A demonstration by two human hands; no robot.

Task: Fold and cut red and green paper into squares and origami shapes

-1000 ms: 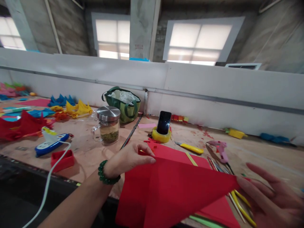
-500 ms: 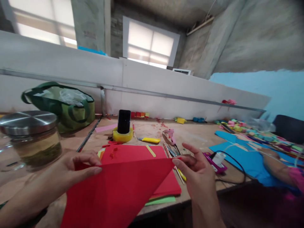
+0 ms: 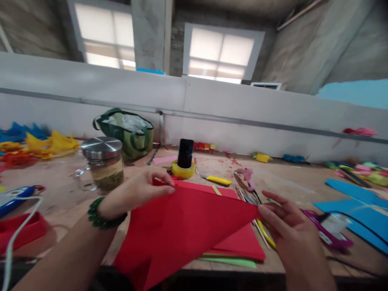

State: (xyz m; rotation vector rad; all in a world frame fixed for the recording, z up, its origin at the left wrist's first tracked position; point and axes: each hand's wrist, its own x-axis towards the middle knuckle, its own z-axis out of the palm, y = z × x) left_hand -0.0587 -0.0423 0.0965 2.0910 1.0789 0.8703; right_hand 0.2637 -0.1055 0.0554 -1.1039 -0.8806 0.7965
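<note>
Stretched between my two hands is a red sheet of paper (image 3: 184,226), its top edge taut and a pointed corner at the right. My left hand (image 3: 148,188), with a green bead bracelet (image 3: 98,214) at the wrist, pinches the upper left of the sheet between thumb and fingers. At the right corner my right hand (image 3: 287,222) pinches the tip, its other fingers loosely raised. Beneath the held sheet lies a stack of red paper (image 3: 242,242), with a green strip (image 3: 233,262) under its front edge. The sheet's lower part folds at the bottom of the view.
A lidded glass mug (image 3: 104,165) and a green bag (image 3: 127,133) stand at left. Behind the stack are a phone (image 3: 185,153) on a tape roll (image 3: 183,170), a yellow utility knife (image 3: 218,180) and a pink glue gun (image 3: 247,178). Right: a purple power strip (image 3: 330,234), blue sheets (image 3: 363,220).
The view has swung left, bringing in yellow and blue pieces, a red box shape and a cable. The red sheet stays in both hands. The other person's hand is out of view.
</note>
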